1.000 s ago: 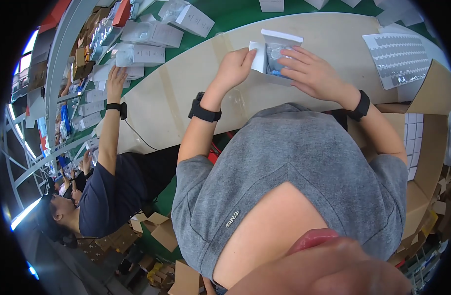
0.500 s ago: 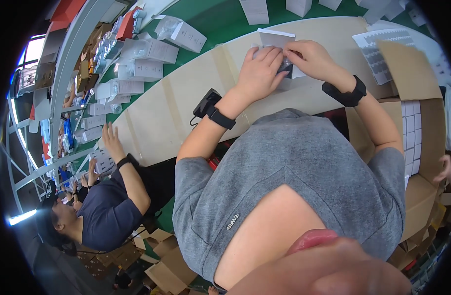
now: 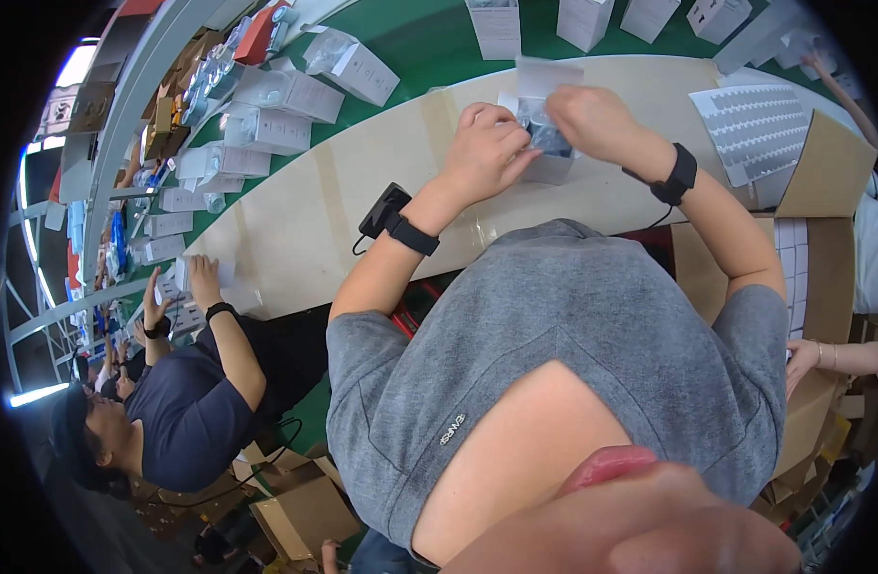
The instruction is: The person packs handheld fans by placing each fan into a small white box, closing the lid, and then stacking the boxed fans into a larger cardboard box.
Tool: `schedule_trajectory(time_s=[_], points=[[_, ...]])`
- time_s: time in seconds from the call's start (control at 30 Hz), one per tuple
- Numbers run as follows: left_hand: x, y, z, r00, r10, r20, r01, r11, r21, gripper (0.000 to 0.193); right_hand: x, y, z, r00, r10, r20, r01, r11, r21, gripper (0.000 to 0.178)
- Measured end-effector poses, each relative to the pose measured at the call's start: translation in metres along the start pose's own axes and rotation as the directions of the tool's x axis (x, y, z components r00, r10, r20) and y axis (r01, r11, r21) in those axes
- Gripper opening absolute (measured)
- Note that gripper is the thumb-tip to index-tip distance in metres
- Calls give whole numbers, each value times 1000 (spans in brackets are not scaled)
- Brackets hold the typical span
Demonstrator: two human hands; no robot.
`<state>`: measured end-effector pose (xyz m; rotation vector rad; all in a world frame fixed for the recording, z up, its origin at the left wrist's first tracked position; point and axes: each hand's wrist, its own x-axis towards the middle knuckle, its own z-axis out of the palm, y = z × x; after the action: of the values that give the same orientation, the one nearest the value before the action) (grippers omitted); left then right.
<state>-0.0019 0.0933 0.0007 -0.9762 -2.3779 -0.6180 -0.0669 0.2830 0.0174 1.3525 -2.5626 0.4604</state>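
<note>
An open white box (image 3: 551, 172) sits on the tabletop in front of me, its lid flap (image 3: 548, 75) raised at the far side. Inside lies a dark item in clear plastic (image 3: 551, 142), its kind not clear. My left hand (image 3: 487, 155) is closed at the box's left side, fingers curled over the edge and thumb by the near wall. Over the box's right part is my right hand (image 3: 597, 122), fingers bent together; their tips and whatever they pinch are hidden.
White boxes (image 3: 362, 72) line a green surface beyond the tabletop (image 3: 334, 206). Right of me are a grey patterned sheet (image 3: 750, 134) and an open carton (image 3: 826, 277) of small white boxes, with another person's hand (image 3: 801, 362) at it. A co-worker (image 3: 195, 411) sits left.
My right hand has lifted slightly and curled over the box's right side. My left hand has shifted off its middle, showing more of the dark item. Another person's hand has reached the carton.
</note>
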Motion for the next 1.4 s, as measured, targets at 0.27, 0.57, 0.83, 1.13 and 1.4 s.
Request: schedule_trajectory(time_s=[0.27, 0.57, 0.83, 1.13, 1.4], points=[[7, 4, 18, 993, 11, -114, -7, 999, 36, 10, 15, -11, -13, 949, -29, 315, 87, 981, -173, 20], [16, 7, 23, 967, -254, 32, 238, 938, 253, 13, 11, -2, -1, 978, 12, 208, 7, 996, -89, 46], [20, 12, 12, 969, -232, 81, 204, 944, 258, 32, -19, -22, -1, 995, 86, 45, -83, 995, -61, 79], [11, 2, 8, 983, -171, 62, 157, 970, 183, 29, -20, -21, 6, 991, 36, -131, -28, 998, 65, 61], [-5, -4, 0, 996, -83, 34, 77, 988, 137, 18, -8, -10, 14, 994, 43, -100, -33, 994, 107, 31]])
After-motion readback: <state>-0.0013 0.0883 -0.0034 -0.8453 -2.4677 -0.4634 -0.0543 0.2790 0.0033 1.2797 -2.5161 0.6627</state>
